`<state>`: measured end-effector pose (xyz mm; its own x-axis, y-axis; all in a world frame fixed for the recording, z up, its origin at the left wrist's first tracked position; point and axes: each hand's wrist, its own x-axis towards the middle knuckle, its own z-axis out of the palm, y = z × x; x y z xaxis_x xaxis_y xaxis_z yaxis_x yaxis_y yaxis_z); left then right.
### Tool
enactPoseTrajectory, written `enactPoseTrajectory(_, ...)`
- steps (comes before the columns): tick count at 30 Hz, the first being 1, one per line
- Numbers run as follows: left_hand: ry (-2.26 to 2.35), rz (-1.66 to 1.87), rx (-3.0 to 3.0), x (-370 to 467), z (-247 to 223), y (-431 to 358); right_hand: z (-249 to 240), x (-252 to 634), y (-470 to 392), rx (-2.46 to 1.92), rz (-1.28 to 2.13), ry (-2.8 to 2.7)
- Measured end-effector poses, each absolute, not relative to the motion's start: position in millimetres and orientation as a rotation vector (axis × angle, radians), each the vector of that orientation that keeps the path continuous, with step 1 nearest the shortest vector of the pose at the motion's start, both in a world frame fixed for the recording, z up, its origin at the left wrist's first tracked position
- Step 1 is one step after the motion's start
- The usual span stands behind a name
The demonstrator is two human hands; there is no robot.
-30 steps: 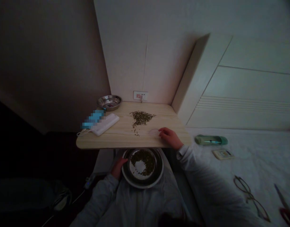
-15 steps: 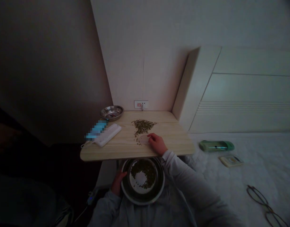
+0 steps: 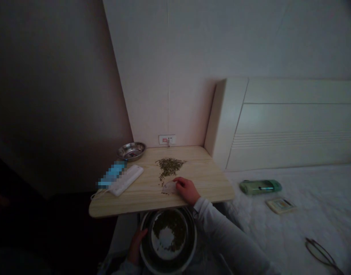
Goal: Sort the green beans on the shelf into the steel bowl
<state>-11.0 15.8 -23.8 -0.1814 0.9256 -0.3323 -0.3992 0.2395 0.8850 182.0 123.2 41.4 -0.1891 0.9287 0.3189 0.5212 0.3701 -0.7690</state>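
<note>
My right hand [image 3: 188,191] is closed on the edge of a thin, see-through plastic piece [image 3: 169,187], held low at the tabletop. A few small greenish-brown seeds lie around the piece, and a larger heap of seeds [image 3: 171,166] spreads just beyond it. Below the table's front edge, a round metal basin [image 3: 193,240] rests at my lap. My left hand [image 3: 137,242] grips its left rim, thumb on top. More seeds [image 3: 179,235] form a curved band over the basin's pale bottom, leaving a bare whitish patch in the middle.
On the wooden table [image 3: 204,172] are a shiny metal bowl [image 3: 132,152], a blurred-out phone [image 3: 111,173] and a white power bank [image 3: 126,180] with a cable. A wall socket [image 3: 167,139] is behind. Rightward, the bed holds a green bottle-like item [image 3: 260,186], a small packet [image 3: 280,205] and glasses [image 3: 321,252].
The view has tilted up, so table and basin appear lower. My right hand stays on the plastic piece near the seeds, and my left hand keeps its hold on the basin.
</note>
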Motion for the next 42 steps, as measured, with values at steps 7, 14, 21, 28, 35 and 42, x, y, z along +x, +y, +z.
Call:
enactPoseTrajectory(7, 1.230, 1.372, 0.597, -8.0, -23.2, 9.0, 40.0, 186.7, 124.5, -1.285, 0.702, -1.782)
enactPoseTrajectory(14, 1.238, 1.359, 0.564, -8.2, -18.6, 9.9, 38.6, 193.7, 118.2, -1.323, 0.678, -1.728)
enactPoseTrajectory(21, 1.195, 1.330, 0.568, -8.8, -14.5, 10.4, 38.5, 192.9, 114.8, -1.334, 0.672, -1.760)
enactPoseTrajectory(28, 1.233, 1.328, 0.534, -13.3, -28.3, 12.1, 38.2, 194.3, 112.8, -1.312, 0.697, -1.773)
enactPoseTrajectory(35, 1.191, 1.307, 0.533, -15.2, -33.1, 12.5, 37.4, 195.5, 113.0, -1.299, 0.714, -1.736)
enactPoseTrajectory(42, 1.173, 1.298, 0.483, -12.5, -32.4, 12.5, 38.1, 212.1, 103.8, -1.334, 0.748, -1.681)
